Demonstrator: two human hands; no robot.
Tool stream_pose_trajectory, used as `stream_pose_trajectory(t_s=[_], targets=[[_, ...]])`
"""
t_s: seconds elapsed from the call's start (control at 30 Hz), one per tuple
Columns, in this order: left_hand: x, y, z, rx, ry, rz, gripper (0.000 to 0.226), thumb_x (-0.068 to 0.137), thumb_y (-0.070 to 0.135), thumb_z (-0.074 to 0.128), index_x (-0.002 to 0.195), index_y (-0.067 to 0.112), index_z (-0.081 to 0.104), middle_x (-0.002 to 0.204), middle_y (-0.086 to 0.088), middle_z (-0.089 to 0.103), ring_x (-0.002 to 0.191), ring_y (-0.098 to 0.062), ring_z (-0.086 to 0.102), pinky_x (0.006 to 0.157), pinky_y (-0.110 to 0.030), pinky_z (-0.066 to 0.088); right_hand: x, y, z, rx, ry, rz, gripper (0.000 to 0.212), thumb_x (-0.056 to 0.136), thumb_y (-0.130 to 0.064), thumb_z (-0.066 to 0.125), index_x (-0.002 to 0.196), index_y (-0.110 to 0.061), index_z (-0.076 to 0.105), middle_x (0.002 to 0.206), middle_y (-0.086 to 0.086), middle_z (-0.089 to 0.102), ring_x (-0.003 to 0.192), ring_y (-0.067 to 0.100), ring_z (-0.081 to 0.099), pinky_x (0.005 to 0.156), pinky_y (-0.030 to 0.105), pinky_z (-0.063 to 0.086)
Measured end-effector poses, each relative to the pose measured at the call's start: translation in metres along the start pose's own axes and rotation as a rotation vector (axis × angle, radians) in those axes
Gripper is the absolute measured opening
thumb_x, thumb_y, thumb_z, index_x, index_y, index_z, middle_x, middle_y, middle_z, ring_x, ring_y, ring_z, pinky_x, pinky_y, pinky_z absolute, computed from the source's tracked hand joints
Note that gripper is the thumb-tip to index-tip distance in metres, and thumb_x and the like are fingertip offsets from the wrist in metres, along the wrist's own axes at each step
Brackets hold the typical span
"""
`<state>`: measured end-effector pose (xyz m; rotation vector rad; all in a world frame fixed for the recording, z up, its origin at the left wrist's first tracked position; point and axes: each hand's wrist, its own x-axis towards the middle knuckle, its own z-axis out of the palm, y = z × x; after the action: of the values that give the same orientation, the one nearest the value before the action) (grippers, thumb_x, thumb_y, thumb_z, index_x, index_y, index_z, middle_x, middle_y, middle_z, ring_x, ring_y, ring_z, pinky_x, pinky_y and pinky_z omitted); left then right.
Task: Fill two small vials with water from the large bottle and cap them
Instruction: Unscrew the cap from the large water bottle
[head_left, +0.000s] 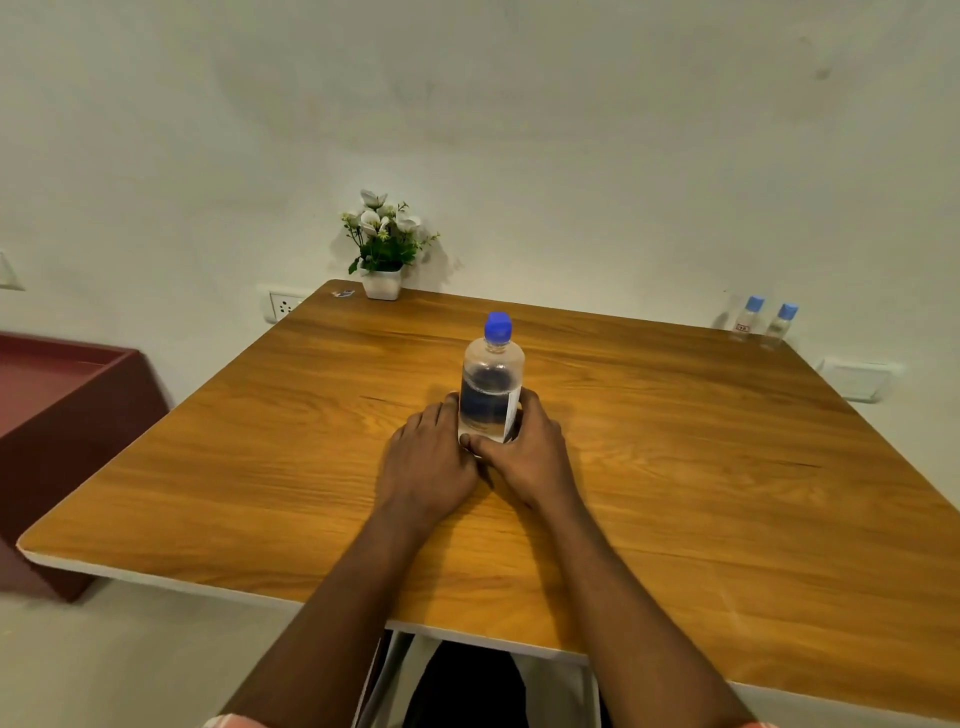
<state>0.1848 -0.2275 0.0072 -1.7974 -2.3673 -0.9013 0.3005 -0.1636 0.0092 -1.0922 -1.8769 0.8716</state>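
From the head camera, our left hand (431, 452) and right hand (524, 447) wrap their fingers around the clear, blue-capped plastic water bottle (491, 384), upright mid-table (701, 467); two small blue-capped clear vials (766, 319) wait at the far right edge. Steady the base while uncapping, we judge.

Blue-capped clear bottle (491, 384), orange-brown woodgrain table (675, 493), vials (763, 319) seemingly blue-capped.

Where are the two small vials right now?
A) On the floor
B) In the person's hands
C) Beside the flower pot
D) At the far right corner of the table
D: both small vials, blue caps on, stand at the table's far right corner, away from both hands.
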Motion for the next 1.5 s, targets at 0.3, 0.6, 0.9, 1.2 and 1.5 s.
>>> stream_pose_trajectory(t_s=[0.3,0.6,0.9,1.2,1.5], targets=[[0.004,-0.005,-0.002,-0.153,-0.022,0.026,0.083,0.079,0.039,0.062,0.148,0.019,0.02,0.146,-0.002,0.043,0.131,-0.021,0.042,0.107,-0.044,0.038,0.009,-0.014,-0.045,0.074,-0.164,0.18,0.104,0.075,-0.05,0.078,0.156,-0.031,0.016,0.16,0.001,0.032,0.143,0.024,0.038,0.107,0.045,0.046],[0.009,-0.004,0.001,-0.234,-0.02,-0.025,0.089,0.071,0.069,0.064,0.141,0.029,0.027,0.138,0.004,0.052,0.123,-0.017,0.05,0.101,-0.043,0.044,0.084,-0.14,-0.098,-0.572,-0.3,-0.183,0.048,0.09,-0.059,0.057,0.095,-0.013,0.073,0.073,0.001,0.07,0.059,0.016,0.07,0.053,0.026,0.058],[0.01,-0.002,0.0,-0.253,-0.006,-0.073,0.086,0.073,0.061,0.068,0.142,0.03,0.028,0.134,0.005,0.056,0.122,-0.016,0.052,0.102,-0.044,0.044,0.113,-0.174,-0.062,-1.015,-0.589,-0.174,0.028,0.087,-0.031,0.074,0.081,-0.006,0.062,0.072,0.013,0.072,0.054,0.024,0.072,0.055,0.033,0.062],[0.01,-0.003,0.002,-0.243,0.001,-0.076,0.085,0.073,0.065,0.066,0.141,0.031,0.027,0.132,0.006,0.057,0.121,-0.015,0.052,0.104,-0.043,0.041,0.115,-0.183,-0.067,-1.05,-0.762,-0.211,0.048,0.08,-0.03,0.079,0.122,-0.016,0.06,0.108,0.0,0.061,0.095,0.02,0.063,0.076,0.03,0.055],[0.011,-0.003,0.001,-0.234,-0.015,-0.084,0.086,0.074,0.065,0.066,0.142,0.031,0.026,0.134,0.006,0.056,0.123,-0.015,0.051,0.107,-0.043,0.038,0.127,-0.185,-0.055,-1.062,-0.772,0.061,0.033,0.093,-0.032,0.066,0.089,0.001,0.064,0.073,0.016,0.07,0.05,0.022,0.069,0.046,0.029,0.056]])
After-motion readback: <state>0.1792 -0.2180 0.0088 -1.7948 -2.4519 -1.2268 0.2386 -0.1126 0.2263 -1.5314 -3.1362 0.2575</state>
